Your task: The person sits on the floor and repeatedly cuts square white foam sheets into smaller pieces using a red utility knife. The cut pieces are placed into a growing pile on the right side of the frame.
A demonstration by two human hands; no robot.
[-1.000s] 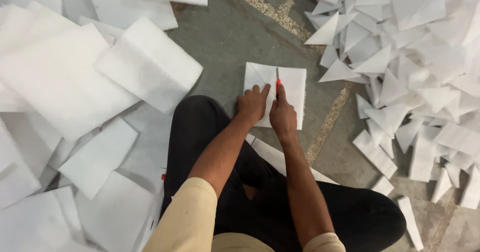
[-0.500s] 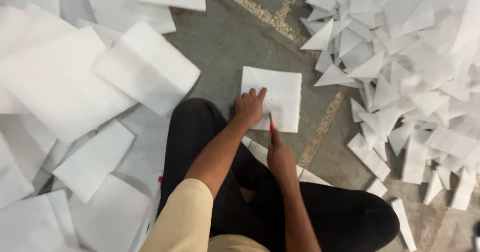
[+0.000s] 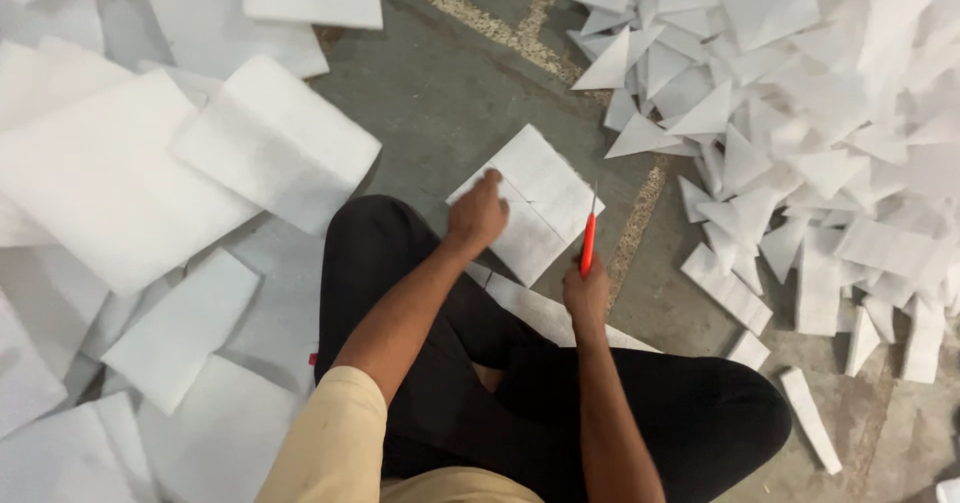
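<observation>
Half a second back the white foam square (image 3: 528, 201) lay nearly squared to me, with my left hand (image 3: 477, 215) on its near left corner and my right hand lower, by my knee. Now the square has turned, so it sits as a diamond with one corner pointing away from me, and the camera has swung so the heap of offcuts sits further right.

From my head camera I count one foam square in front of me, one knife (image 3: 589, 239) and my two hands. The large foam sheets (image 3: 110, 173) on my left overlap too much to count surely; the cut triangles (image 3: 800, 113) on my right are far too many to count.

My left hand is curled almost closed, knuckles up, pressing on the left part of the square; I cannot tell whether the fingers pinch its edge. My right hand (image 3: 586, 293) is wrapped tight around the red handle of the knife, just beside the square's right edge. The knife's long axis runs near and far, almost straight away from me, thin blade pointing up and slightly right, its tip beside the square's right corner.

The square lies on the grey floor (image 3: 450, 93) just ahead of my black-trousered knees (image 3: 380, 253), between the sheets and the triangles.
</observation>
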